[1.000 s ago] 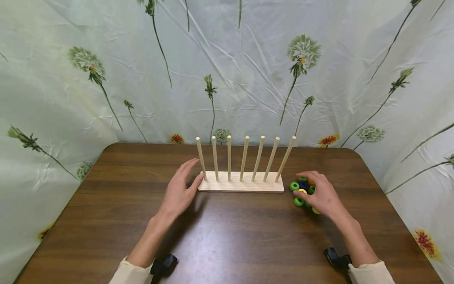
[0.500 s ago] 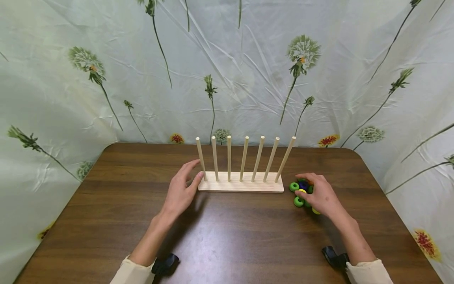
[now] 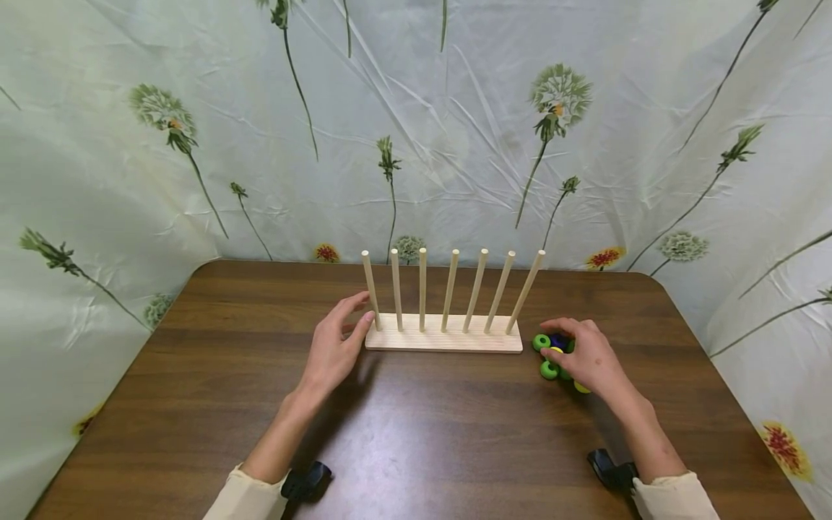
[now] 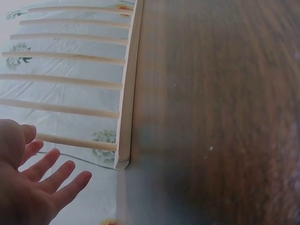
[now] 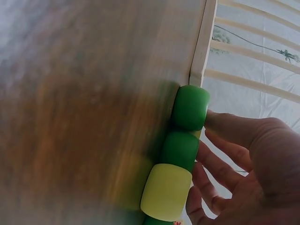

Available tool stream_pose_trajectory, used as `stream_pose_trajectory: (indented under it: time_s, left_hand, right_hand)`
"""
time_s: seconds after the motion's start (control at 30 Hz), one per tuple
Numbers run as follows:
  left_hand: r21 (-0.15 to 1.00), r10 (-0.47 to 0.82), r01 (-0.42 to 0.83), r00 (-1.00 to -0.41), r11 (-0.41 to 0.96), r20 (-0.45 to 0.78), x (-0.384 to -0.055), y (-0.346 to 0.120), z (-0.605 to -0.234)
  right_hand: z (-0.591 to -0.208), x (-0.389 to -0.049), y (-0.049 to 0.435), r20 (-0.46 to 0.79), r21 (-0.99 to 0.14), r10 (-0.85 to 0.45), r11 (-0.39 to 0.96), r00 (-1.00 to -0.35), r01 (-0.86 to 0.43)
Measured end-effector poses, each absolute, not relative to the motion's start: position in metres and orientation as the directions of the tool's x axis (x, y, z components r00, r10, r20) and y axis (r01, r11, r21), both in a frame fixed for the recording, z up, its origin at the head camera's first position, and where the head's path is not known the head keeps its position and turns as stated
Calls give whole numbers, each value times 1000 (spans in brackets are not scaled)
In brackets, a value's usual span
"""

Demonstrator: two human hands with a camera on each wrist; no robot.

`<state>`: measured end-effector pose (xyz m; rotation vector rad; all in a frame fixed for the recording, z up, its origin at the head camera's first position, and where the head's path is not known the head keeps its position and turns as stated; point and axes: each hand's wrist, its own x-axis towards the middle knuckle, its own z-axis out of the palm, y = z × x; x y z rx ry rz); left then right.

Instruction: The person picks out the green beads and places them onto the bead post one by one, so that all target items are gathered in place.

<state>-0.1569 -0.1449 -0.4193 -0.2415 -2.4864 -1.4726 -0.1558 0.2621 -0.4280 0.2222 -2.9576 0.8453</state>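
Note:
A pale wooden rack (image 3: 444, 341) with a row of several upright pegs (image 3: 451, 292) stands on the table. My left hand (image 3: 331, 354) is at its left end, thumb and fingers spread around the leftmost peg (image 4: 77, 142). In the left wrist view its fingers are extended and hold nothing. My right hand (image 3: 594, 357) is low over a small pile of ring-shaped beads, with thumb and fingers apart. A green bead (image 3: 542, 342), another green bead (image 3: 549, 370) and a dark blue bead (image 3: 557, 341) show beside it. In the right wrist view a yellow bead (image 5: 166, 192) lies near the fingers, and the hand hides part of the pile.
The brown wooden table (image 3: 416, 433) runs up to a pale curtain (image 3: 455, 144) printed with dandelions. Dark wrist cameras (image 3: 307, 482) sit at both cuffs, close above the tabletop.
My right hand has sunk slightly over the beads, and the orange bead seen before is now hidden. The left hand has barely moved; the head view has shifted a little.

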Motion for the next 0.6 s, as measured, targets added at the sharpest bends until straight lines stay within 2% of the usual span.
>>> stream_pose_trajectory:
  time_s: [0.23,0.6]
  left_hand:
    - [853,17,240,-965,464,262,-158,-144,-420]
    - [869,11,227,-969,441,247,-159,-143,-422]
  right_hand:
    - [-429,-158,263,115,-495,-129,852,-985,-169]
    - [-429,-160,262,61,-490,-127,860,-990,-140]
